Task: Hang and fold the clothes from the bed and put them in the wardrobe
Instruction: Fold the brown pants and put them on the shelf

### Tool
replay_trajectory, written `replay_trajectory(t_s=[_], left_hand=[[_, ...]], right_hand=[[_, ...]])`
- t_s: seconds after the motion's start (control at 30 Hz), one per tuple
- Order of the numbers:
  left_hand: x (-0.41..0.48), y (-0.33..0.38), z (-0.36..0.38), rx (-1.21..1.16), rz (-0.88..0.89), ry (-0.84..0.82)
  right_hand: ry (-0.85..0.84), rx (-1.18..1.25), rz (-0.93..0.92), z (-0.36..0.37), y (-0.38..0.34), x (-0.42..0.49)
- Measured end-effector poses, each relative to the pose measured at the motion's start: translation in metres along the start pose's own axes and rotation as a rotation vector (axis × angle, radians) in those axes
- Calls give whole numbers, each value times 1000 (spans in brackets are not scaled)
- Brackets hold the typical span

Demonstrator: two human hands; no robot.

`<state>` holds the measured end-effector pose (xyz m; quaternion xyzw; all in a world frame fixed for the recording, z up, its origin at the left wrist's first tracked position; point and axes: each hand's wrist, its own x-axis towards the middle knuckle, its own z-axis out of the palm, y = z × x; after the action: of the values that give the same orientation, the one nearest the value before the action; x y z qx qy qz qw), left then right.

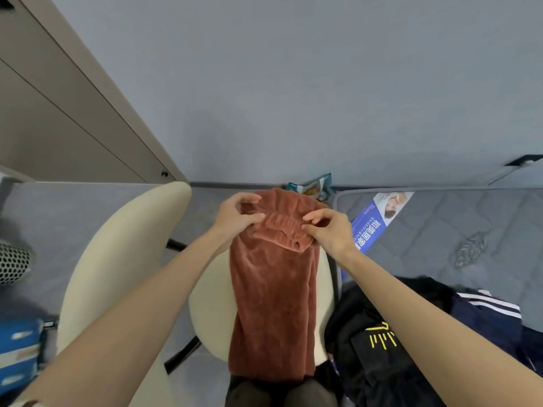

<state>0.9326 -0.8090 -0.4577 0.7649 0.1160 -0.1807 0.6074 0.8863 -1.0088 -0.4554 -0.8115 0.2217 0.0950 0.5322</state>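
Rust trousers (273,304) hang 6 o'clock | left hand (235,214), right hand (330,230): each grip pinches waistband (279,227) | dark clothes (382,318) on bed (440,224), 4 o'clock

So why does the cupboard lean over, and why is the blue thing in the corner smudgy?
Head view: the wide-angle lens bends things near the edges, so the wardrobe leans; head view: the blue thing at lower left is smeared, while the left hand, right hand and rust-brown garment in the middle look sharper; head view: light is soft and even, no glare.
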Motion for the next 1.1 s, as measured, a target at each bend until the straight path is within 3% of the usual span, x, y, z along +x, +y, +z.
replay_trajectory(t_s=[0.27,0.43,0.5,0.6,0.67,0.7,0.8,0.87,1.0,1.1], left_hand=[[69,-84,29,213,38,-53],[93,-144,39,320,-71,-30],[97,-159,44,280,-139,42],[102,-167,53,113,-305,196],[109,-167,56,0,-394,220],[112,-165,56,-42,-426,212],[111,-151,51,-163,-473,155],[105,-141,43,-202,-420,73],[98,-133,32,-134,-307,21],[93,-140,35,73,-330,22]], right_hand=[[-42,-227,-84,36,74,65],[-155,-257,-65,59,126,90],[-106,-197,-35,64,136,94],[200,47,233,70,138,101],[282,253,508,69,131,108],[216,391,633,65,129,113],[-210,701,856,49,116,118],[-279,679,766,45,112,119],[-82,625,361,43,112,116],[-92,279,232,48,125,108]])
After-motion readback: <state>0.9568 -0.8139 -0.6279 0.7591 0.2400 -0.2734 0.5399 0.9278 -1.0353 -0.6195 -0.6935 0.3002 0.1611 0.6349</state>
